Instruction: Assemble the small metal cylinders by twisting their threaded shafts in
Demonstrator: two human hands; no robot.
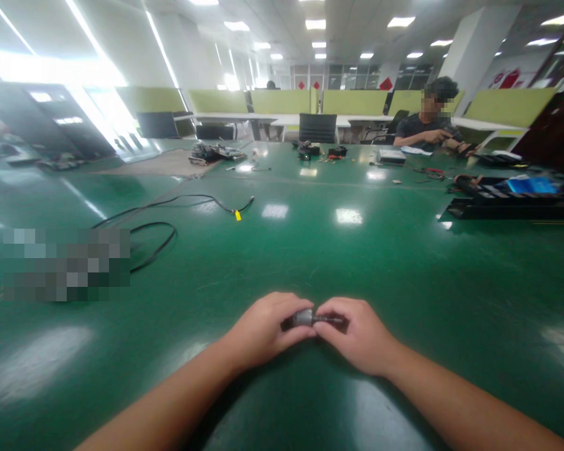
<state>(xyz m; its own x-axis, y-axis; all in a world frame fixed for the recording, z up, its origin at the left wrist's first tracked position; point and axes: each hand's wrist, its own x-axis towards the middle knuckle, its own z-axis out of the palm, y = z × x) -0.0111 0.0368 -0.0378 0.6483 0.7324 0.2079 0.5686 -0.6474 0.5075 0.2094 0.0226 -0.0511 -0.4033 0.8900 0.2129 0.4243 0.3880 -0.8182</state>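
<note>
Low in the middle of the view, my left hand [270, 326] is closed round a small silver cylinder [303, 317] with a dark end. From its right side runs a thin dark shaft [328, 319], pinched between the thumb and fingers of my right hand [360, 332]. The two hands meet at the fingertips just above the green table [282, 263]. My fingers cover part of both pieces, and I cannot tell whether cylinder and shaft are one part.
A black cable [169, 228] with a yellow tag [237, 215] curves across the left. Black rails [512, 208] lie at the right, near red-handled pliers [432, 171]. Small black parts [306, 150] lie farther back. Across the table a person [427, 125] handles something dark.
</note>
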